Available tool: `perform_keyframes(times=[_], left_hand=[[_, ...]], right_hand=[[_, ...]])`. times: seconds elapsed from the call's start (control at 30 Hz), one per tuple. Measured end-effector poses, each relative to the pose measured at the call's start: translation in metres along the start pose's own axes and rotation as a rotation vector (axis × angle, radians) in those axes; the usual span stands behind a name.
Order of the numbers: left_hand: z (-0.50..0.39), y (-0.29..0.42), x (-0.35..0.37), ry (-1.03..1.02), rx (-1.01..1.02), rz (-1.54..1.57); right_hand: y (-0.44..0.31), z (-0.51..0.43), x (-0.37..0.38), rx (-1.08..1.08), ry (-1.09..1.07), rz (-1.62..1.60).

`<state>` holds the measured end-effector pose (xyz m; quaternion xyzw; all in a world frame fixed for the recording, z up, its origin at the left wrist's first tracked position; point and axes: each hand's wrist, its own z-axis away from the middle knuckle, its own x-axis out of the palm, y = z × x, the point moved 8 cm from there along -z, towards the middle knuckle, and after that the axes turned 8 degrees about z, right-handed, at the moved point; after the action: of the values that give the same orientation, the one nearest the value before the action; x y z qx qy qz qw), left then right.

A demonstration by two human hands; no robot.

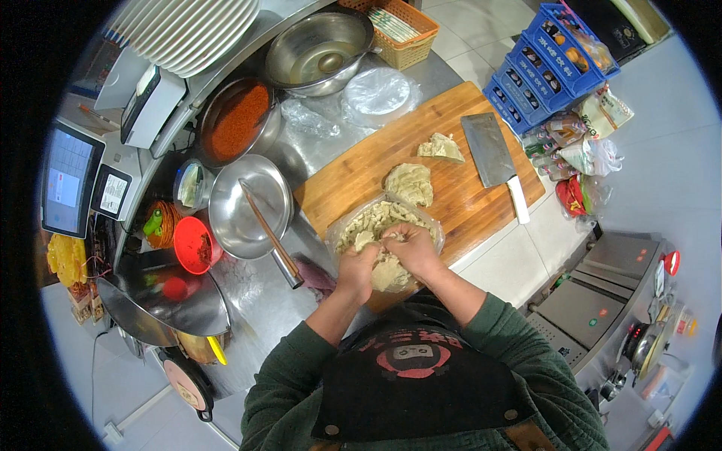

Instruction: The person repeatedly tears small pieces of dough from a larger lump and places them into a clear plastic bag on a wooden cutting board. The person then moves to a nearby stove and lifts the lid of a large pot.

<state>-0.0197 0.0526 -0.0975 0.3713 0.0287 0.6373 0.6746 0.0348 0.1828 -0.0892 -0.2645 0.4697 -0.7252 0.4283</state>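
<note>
My left hand (361,269) and my right hand (413,248) are close together over a plastic-lined container of torn pale dough pieces (389,275). Between the fingers of both hands is a small piece of the pale dough (366,239); the right fingertips are pinched. Just beyond the container, a rounded lump of dough (409,184) rests on the wooden cutting board (361,169), with a smaller cut chunk (441,147) farther off. A cleaver (489,149) with a white handle lies on the board's right side.
Left of the board stands a steel pan (248,208) with chopsticks across it. Around it are a red bowl (193,244), a bowl of red chili powder (240,124) and a large steel basin (318,51). Blue bottle crates (541,73) are stacked on the floor at right.
</note>
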Motion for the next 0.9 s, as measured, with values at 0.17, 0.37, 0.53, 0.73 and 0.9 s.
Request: perform_keyframes(times=[0.17,0.37,0.53,0.73,0.9], left_hand=[[0.014,-0.002,0.007,-0.026,-0.186,0.285],[0.028,0.018,0.031,-0.233,0.048,-0.018],[0.027,0.031,0.031,-0.267,0.134,-0.200],[0.028,0.026,0.023,-0.244,0.060,-0.204],[0.028,0.023,0.017,-0.243,0.131,-0.133]], right_hand=[[-0.009,-0.003,-0.013,-0.036,0.194,-0.020],[-0.015,0.004,-0.011,0.107,-0.073,-0.141],[-0.028,0.015,-0.007,0.075,-0.357,-0.007],[-0.031,0.013,-0.011,0.089,-0.291,0.037],[-0.029,0.012,-0.013,0.102,-0.285,-0.105]])
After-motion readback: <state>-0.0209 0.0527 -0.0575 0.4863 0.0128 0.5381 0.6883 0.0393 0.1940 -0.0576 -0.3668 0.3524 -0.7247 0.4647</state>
